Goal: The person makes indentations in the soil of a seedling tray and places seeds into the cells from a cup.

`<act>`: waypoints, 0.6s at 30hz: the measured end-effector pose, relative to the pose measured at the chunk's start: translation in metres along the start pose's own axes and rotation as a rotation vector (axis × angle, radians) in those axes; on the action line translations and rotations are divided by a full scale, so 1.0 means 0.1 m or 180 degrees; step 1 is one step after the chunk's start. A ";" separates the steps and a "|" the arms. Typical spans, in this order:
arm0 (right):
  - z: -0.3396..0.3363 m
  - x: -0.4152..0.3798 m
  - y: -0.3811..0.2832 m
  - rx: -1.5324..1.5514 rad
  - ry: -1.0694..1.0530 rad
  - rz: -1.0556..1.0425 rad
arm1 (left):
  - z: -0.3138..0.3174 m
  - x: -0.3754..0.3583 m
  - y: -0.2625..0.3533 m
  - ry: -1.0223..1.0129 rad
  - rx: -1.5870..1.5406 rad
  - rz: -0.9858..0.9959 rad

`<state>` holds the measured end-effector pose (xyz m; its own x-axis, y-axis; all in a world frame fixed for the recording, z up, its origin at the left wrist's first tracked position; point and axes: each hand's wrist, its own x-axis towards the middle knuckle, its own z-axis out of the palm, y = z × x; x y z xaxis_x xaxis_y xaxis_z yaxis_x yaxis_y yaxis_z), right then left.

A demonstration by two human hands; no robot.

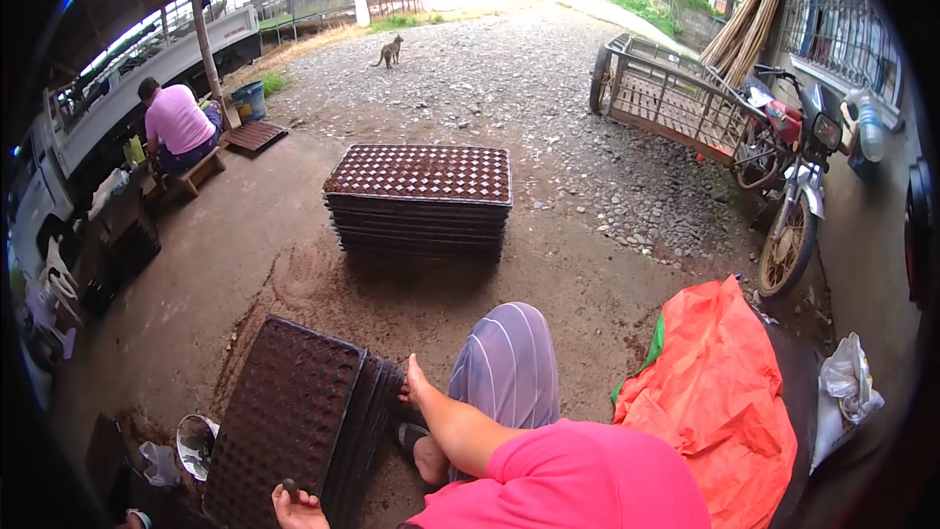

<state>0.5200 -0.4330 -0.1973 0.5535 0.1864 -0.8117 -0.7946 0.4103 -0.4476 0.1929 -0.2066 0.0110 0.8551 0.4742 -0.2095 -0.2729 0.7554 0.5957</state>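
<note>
A leaning stack of dark seedling trays [284, 407] filled with brown soil lies on the ground to my left. My right hand [415, 384] rests at the stack's right side, thumb stretched up and fingers touching the tray edges. Low in the view, my left hand [299, 509] is by the near edge of the top tray. It pinches a small dark round lump [290, 484] at its fingertips. In front stands a neat stack of more seedling trays [421, 173], its top one soil-filled with a pale grid.
A white bucket [197, 443] stands left of the near stack. An orange tarp [710, 397] lies right of my knee. A motorcycle [793, 176] with a metal sidecar [676, 103] is parked at right. Another person [178, 122] sits on a low bench near a truck.
</note>
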 end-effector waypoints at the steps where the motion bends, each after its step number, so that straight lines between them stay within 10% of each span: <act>1: 0.01 0.07 0.03 -0.0001 -0.0006 0.0002 | 0.00 0.00 0.01 0.0012 -0.0005 0.0001; 18: 0.03 0.12 0.03 -0.0023 0.0142 -0.0022 | 0.13 -0.02 0.03 -0.0099 -0.0686 -0.0307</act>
<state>0.5246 -0.4269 -0.2075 0.5474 0.1436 -0.8245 -0.7926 0.4051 -0.4557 0.1963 -0.2112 0.0228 0.8941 0.3835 -0.2314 -0.2742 0.8772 0.3942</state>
